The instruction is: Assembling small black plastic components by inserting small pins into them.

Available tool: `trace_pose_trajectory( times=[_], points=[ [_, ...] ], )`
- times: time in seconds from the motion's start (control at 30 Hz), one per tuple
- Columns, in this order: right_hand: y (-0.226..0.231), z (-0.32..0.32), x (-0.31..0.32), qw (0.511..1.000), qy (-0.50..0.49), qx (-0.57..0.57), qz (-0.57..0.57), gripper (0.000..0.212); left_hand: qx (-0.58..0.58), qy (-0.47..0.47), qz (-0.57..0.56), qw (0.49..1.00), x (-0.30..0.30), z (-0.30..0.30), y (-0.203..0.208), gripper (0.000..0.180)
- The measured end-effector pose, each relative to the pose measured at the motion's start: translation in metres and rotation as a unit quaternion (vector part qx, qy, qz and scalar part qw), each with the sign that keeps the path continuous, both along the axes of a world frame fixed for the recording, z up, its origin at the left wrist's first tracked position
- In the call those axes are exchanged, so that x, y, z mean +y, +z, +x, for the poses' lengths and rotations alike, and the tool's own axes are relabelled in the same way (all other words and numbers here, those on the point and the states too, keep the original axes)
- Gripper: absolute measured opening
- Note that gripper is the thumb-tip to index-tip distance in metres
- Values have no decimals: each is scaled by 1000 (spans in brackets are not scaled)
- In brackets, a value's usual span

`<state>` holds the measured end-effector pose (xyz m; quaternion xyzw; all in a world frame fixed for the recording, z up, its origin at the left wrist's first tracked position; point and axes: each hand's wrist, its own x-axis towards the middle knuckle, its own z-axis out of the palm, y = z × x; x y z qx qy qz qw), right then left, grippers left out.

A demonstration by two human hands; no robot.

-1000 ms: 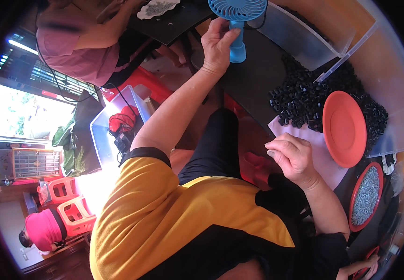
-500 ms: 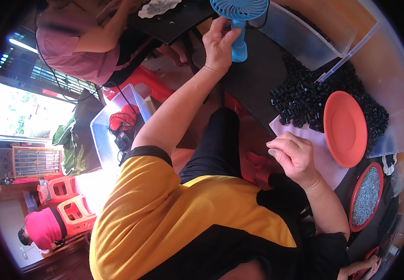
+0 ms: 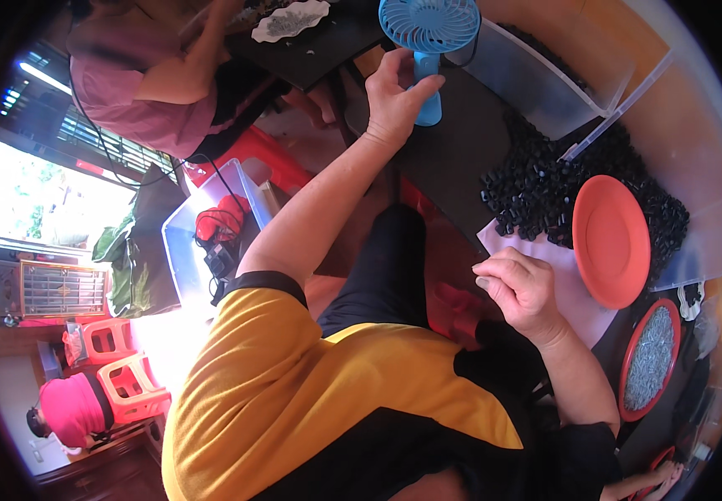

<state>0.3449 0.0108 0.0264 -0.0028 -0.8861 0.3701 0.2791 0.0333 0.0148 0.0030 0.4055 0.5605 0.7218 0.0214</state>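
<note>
A light-blue hand fan (image 3: 429, 23) stands upright on the dark table at the top. My left hand (image 3: 394, 96) is at its handle, thumb stretched across the front and spread away from the index finger. Lower right, my right hand (image 3: 518, 288) hovers above a pale pink sheet (image 3: 561, 259), fingers curled and thumb pressed to the index finger. Anything inside that pinch is hidden. To its right lies an orange-red oval plate (image 3: 611, 242), partly over a heap of small black parts (image 3: 536, 192). Below the plate sits a red dish (image 3: 675, 334) of small silvery pieces.
Clear plastic bins (image 3: 536, 79) border the black heap. At left stands a clear box (image 3: 181, 259) with a charger and cable. A person in pink (image 3: 148, 88) sits at another dark table; another (image 3: 73, 409) is near red stools (image 3: 131, 384). Someone's hands (image 3: 657, 480) show lower right.
My left thumb has moved away from the index finger, and the grip at the fan handle has loosened. The fan stays in place. The whole view has shifted slightly; my right hand keeps its pose.
</note>
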Motion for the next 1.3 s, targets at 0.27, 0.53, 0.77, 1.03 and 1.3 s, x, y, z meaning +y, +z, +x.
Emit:
trace_pose_trajectory(
  times=[0.27, 0.53, 0.77, 1.03, 1.3],
  points=[
    [0, -1, 0, 1000, 2, 2, 1, 22, -58, -51, 73, 994, 0, -2, -2, 39],
    [-1, -1, 0, 1000, -1, -3, 1, 22, -39, -56, 99, 993, 4, -1, -5, 35],
    [-1, -1, 0, 1000, -2, 2, 7, 22, -46, -63, 103, 992, 6, -2, -3, 33],
    [0, -1, 1, 1000, -3, 4, 15, 22, -1, -1, 34, 999, 4, 4, 2, 39],
    [8, -1, -9, 1000, -12, -25, 8, 19, -12, -63, -125, 990, 14, -14, -13, 35]
  ],
)
